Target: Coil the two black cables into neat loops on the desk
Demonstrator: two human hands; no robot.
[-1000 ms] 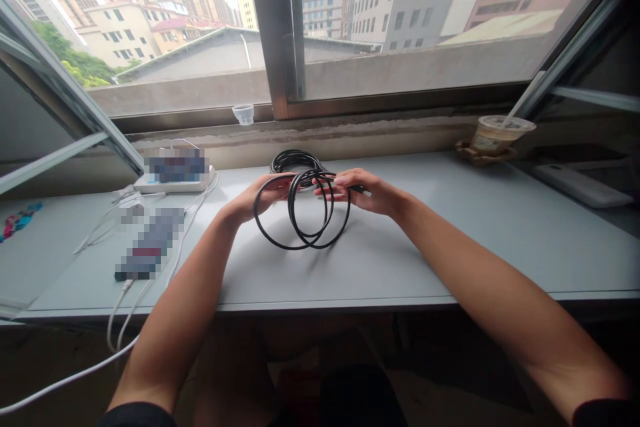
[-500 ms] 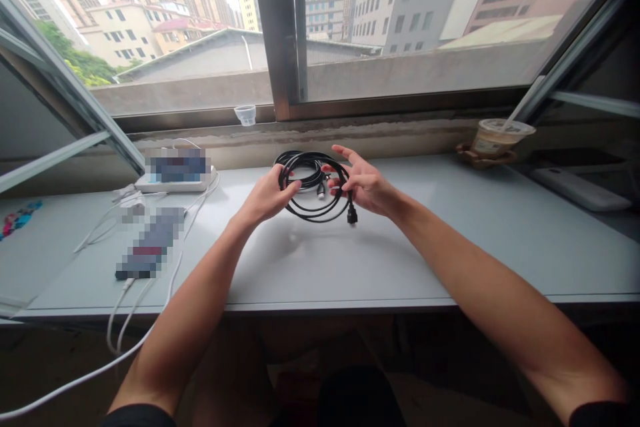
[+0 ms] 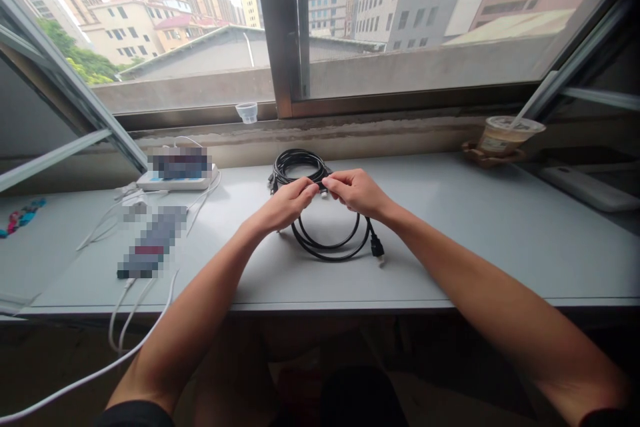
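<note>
My left hand (image 3: 295, 200) and my right hand (image 3: 354, 190) are close together over the desk, fingers pinched. Between them they hold the upper part of a looped black cable (image 3: 330, 258), whose loops spread below the hands. One end of it, a black plug (image 3: 377, 248) with a light metal tip, dangles at the lower right below my right wrist. Just behind the hands lies a second coil of black cable (image 3: 300, 155) on the desk, with connectors at its sides. My fingers hide the exact spot where the held cable is gripped.
On the left of the desk (image 3: 425, 267) are a white power strip (image 3: 177, 180), a blurred-out dark device (image 3: 153, 243) and white cords (image 3: 115, 340). An iced drink cup (image 3: 505, 137) stands at the back right. A small clear cup (image 3: 247, 113) sits on the window ledge.
Both hands have come together at the top of the held loops, and my right fingers have closed. The loops now spread lower and nearer me, leaving the coil behind uncovered.
</note>
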